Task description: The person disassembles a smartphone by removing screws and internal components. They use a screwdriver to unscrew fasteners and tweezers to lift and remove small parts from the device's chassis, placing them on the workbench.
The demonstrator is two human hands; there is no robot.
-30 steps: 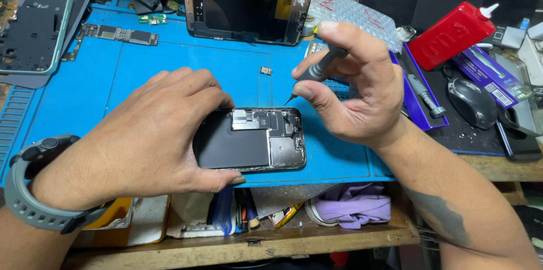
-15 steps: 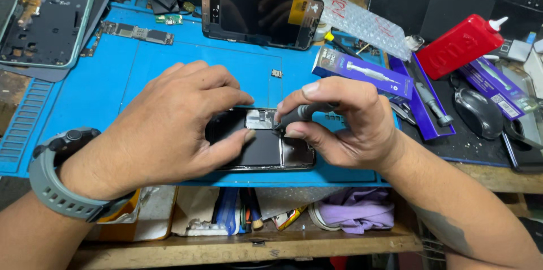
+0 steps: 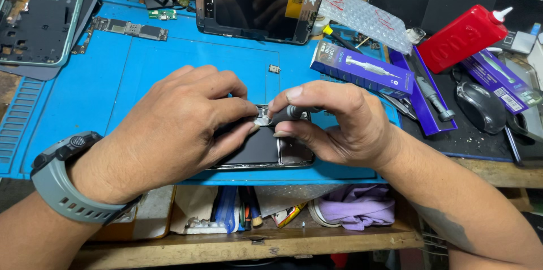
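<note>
- Blue mat (image 3: pixel 169 66) covers the workbench; an opened phone (image 3: pixel 266 148) lies at its front edge, insides up, mostly hidden under two hands.
- Left hand (image 3: pixel 175 128), grey watch (image 3: pixel 68 182) on the wrist, rests over the phone's left half, fingers curled; thumb & forefinger tips pinch at the phone's top edge. What's between them: can't tell.
- Right hand (image 3: pixel 339 125) is closed round a small dark screwdriver (image 3: pixel 291 113), thumb & forefinger gripping the handle, tip down near the phone's top, right beside the left fingertips.
- Behind the hands: a loose screen (image 3: pixel 257 7) face up, a circuit board (image 3: pixel 130 28) to its left, a tiny part (image 3: pixel 274 69) alone on the mat.
- Right side: purple box (image 3: pixel 362 69), red bottle (image 3: pixel 461 38) lying tilted, black mouse (image 3: pixel 481 106).
- Far left: stripped phone frame (image 3: pixel 39 18).
</note>
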